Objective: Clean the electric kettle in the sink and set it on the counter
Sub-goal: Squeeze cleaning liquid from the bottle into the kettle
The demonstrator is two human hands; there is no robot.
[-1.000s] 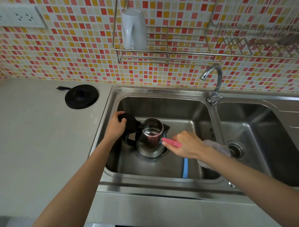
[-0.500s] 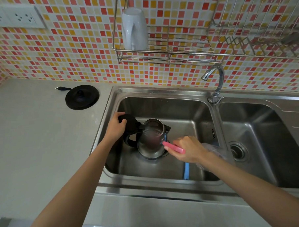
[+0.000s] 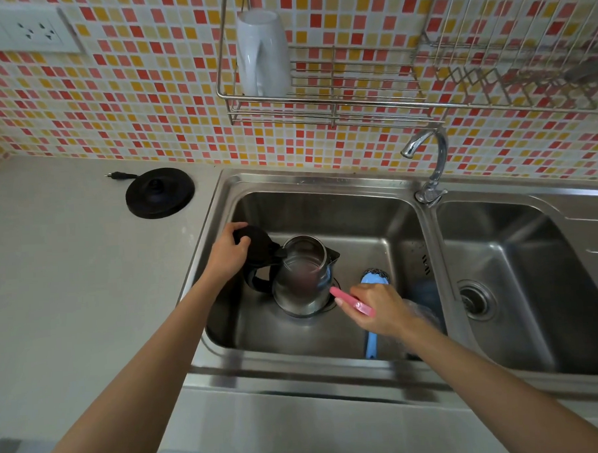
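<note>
A: From the head view, what is hard to make out?

B: The working end of the pink handle [image 3: 352, 303] cannot be told; only the handle shows, pointing at the kettle [image 3: 301, 277]. The right hand [image 3: 378, 310] covers the middle of a blue brush [image 3: 373, 281], and a clear plastic thing just right of that hand is too blurred to name. The kettle's lower side is lost in steel reflections.

A: Where is the kettle?

B: Upright on the floor of the left basin of the sink [image 3: 323, 180], lid [image 3: 257, 243] flipped open to its left, far from the black base [image 3: 159, 192] on the counter [image 3: 70, 287].

A: And the hands?

B: The left hand [image 3: 228, 251] reaches in over the sink's left rim, fingers curled onto the open lid. The right hand sits right of the kettle, fingers clenched around the pink handle, its tip touching or nearly touching the kettle's wall.
</note>
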